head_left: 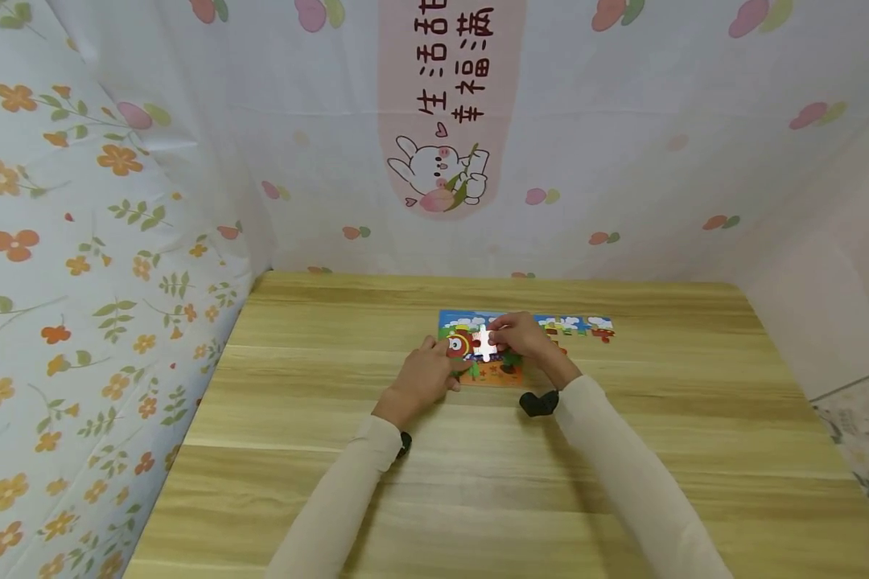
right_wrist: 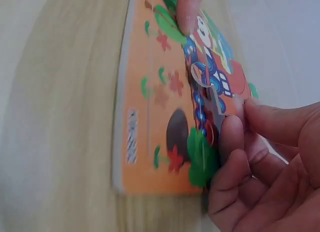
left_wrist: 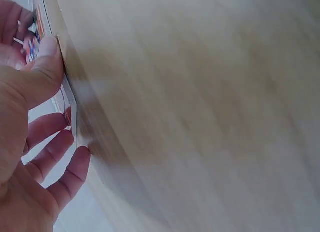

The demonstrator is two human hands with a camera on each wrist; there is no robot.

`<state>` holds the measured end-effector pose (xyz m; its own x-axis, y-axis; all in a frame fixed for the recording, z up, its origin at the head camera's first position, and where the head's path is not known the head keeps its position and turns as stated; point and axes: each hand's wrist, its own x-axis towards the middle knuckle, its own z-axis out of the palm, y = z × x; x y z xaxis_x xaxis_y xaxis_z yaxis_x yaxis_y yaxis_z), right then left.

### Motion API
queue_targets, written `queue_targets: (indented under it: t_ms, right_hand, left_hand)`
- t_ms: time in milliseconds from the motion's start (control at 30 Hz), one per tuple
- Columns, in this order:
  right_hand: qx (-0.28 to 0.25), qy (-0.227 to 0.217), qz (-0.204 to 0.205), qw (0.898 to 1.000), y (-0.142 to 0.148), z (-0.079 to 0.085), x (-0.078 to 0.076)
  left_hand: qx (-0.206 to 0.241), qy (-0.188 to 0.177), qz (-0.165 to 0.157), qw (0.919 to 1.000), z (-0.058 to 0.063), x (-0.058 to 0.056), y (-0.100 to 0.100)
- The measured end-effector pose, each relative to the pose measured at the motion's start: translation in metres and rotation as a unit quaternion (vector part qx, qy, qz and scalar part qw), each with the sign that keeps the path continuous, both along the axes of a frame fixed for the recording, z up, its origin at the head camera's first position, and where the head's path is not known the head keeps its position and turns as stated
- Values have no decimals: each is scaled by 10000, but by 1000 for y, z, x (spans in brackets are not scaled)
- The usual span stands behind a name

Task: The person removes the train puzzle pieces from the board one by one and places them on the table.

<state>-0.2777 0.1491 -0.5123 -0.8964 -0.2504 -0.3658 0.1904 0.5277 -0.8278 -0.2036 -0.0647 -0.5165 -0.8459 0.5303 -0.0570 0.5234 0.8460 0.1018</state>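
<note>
A cardboard jigsaw puzzle board [head_left: 488, 375] with an orange lower band and blue top lies on the table. Between thumb and fingers, my right hand [head_left: 523, 334] pinches a puzzle piece [head_left: 486, 343], which catches glare in the head view. In the right wrist view this puzzle piece [right_wrist: 233, 90] is tilted above the board, red and blue patterned. My left hand [head_left: 423, 374] rests at the board's left edge, its fingers loosely bent and spread. A left fingertip [right_wrist: 187, 19] touches the picture beside the piece; the left thumb [left_wrist: 49, 59] lies along the board's edge.
Several loose puzzle pieces [head_left: 572, 326] lie in a row right of the board, partly behind the right hand. The wooden table [head_left: 319, 354] meets a patterned cloth [head_left: 319, 201] at the back and another at the left. Dark wrist straps show on both sleeves.
</note>
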Motion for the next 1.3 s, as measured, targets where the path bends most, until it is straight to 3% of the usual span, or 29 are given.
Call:
queue_targets:
  t_ms: [200,333,533,667,967,1300]
  right_hand:
    - [-116,189,30,9997,12,-1,5]
    - [-612,-164,-348,9974,22,1,8]
    - [-1729,-823,-749,9786,41,5,10]
    - [-2025,-1051,-852,9699,58,9,12]
    - [-1953,-1085,-1080,9687,99,10,15]
    - [-1075,-735,-1056,9858,128,8,20]
  left_hand:
    - [236,-119,-3,9996,0,0,-6]
    - [221,-165,-26,9996,0,0,-7]
    - [224,-91,-96,9997,-3,1,-5]
    - [266,-38,-132,9996,-3,1,-5]
    - [195,65,-143,9997,-4,1,-3]
    - [220,35,-111,9997,-6,0,-3]
